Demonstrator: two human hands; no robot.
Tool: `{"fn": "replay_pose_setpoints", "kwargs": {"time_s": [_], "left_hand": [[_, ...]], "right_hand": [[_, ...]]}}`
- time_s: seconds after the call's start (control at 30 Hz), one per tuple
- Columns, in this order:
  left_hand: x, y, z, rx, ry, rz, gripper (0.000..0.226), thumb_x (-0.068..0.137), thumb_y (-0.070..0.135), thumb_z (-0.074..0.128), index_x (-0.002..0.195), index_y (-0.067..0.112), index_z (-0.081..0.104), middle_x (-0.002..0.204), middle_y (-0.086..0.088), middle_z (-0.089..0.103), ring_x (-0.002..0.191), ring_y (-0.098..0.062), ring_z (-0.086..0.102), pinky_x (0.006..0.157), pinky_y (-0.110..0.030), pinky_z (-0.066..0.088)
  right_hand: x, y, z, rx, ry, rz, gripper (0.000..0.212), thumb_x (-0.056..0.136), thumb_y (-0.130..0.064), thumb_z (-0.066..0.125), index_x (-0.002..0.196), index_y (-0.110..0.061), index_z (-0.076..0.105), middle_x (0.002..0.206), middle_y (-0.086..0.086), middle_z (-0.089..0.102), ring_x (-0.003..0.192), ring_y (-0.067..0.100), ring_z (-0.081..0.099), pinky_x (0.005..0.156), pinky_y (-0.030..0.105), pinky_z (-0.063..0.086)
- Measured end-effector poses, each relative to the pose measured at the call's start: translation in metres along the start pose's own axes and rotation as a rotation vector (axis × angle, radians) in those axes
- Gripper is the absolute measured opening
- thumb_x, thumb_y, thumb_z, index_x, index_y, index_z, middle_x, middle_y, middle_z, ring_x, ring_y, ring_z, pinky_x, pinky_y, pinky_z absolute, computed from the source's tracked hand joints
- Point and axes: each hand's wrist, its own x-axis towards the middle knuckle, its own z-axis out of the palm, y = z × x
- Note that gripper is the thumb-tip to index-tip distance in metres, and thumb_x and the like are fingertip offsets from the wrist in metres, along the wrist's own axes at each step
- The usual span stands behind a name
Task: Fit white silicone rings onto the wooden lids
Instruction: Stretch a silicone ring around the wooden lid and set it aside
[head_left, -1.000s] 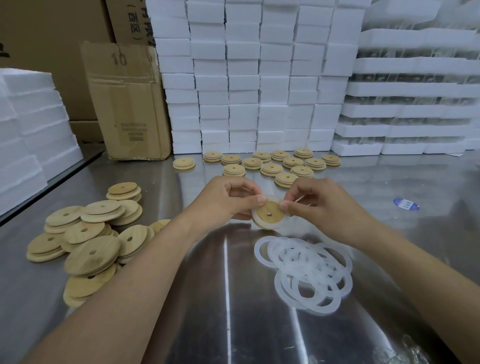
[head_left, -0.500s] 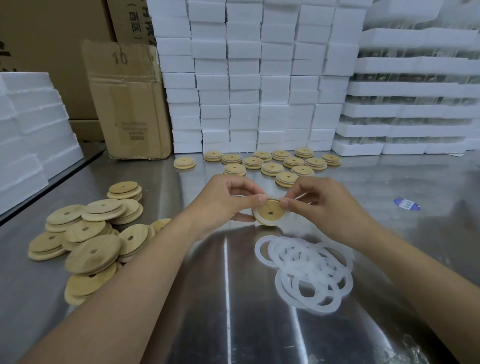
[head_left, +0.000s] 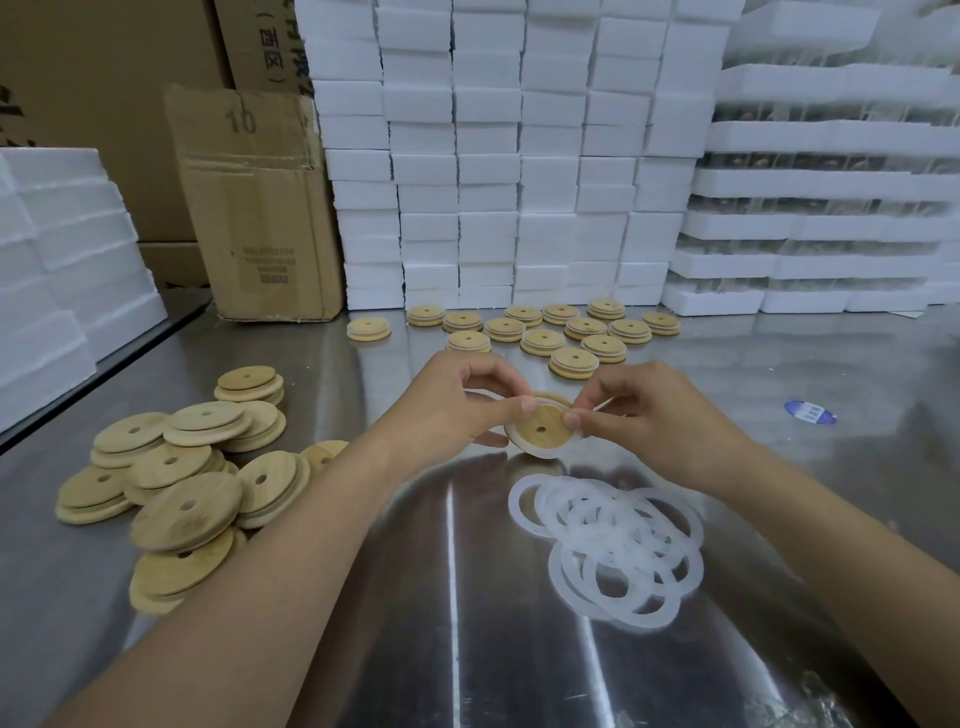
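left hand (head_left: 452, 410) and right hand (head_left: 644, 415) pinch one lid (head_left: 543, 427) between them, ring (head_left: 537, 453) looks nearly seated. a batch of done lids (head_left: 566, 332) sits beyond them, bare lids (head_left: 171, 478) piled off left, spare rings (head_left: 613, 551) just below.

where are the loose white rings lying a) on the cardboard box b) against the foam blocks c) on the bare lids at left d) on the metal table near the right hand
d: the white rings lie overlapped on the metal table, just below the right hand in the view.
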Motion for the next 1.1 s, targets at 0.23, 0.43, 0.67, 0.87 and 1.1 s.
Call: {"fn": "replay_pose_setpoints", "kwargs": {"time_s": [0.23,0.43,0.67,0.87,1.1], "left_hand": [[0.0,-0.001,0.006,0.22,0.009,0.129,0.026,0.102,0.022,0.074,0.111,0.046,0.081,0.111,0.02,0.078,0.098,-0.012,0.077,0.078,-0.036,0.068],[0.0,-0.002,0.009,0.364,0.058,0.181,0.029,0.102,0.022,0.072,0.108,0.049,0.082,0.109,0.027,0.077,0.104,-0.004,0.073,0.093,-0.034,0.064],[-0.002,0.003,0.012,0.287,0.056,0.171,0.014,0.094,0.028,0.079,0.092,0.042,0.081,0.095,0.018,0.08,0.091,-0.005,0.077,0.08,-0.026,0.062],[0.001,0.003,0.01,0.152,0.075,0.062,0.017,0.096,0.015,0.079,0.088,0.03,0.08,0.089,0.006,0.081,0.084,-0.015,0.08,0.071,-0.025,0.058],[0.001,0.004,0.01,0.176,0.06,0.042,0.016,0.098,0.014,0.075,0.089,0.027,0.077,0.086,0.006,0.082,0.084,-0.01,0.08,0.072,-0.023,0.059]], "right_hand": [[-0.001,0.002,0.005,0.01,0.019,-0.031,0.012,0.093,-0.031,0.08,0.084,-0.026,0.075,0.085,-0.012,0.078,0.084,0.008,0.077,0.09,0.044,0.062],[-0.003,0.002,0.004,0.032,0.02,-0.025,0.013,0.093,-0.033,0.079,0.083,-0.025,0.074,0.083,-0.007,0.078,0.083,0.013,0.077,0.091,0.048,0.06],[-0.003,0.003,0.006,0.006,0.014,-0.011,0.025,0.087,-0.051,0.078,0.079,-0.028,0.077,0.083,-0.011,0.078,0.08,0.007,0.075,0.082,0.039,0.061],[0.0,0.006,0.007,-0.027,-0.01,-0.041,0.011,0.092,-0.035,0.08,0.084,-0.028,0.077,0.084,-0.015,0.077,0.084,0.002,0.072,0.083,0.029,0.058],[0.0,0.005,0.008,-0.069,-0.01,-0.048,0.01,0.092,-0.035,0.08,0.085,-0.028,0.077,0.084,-0.014,0.077,0.085,0.002,0.072,0.078,0.019,0.056]]}}
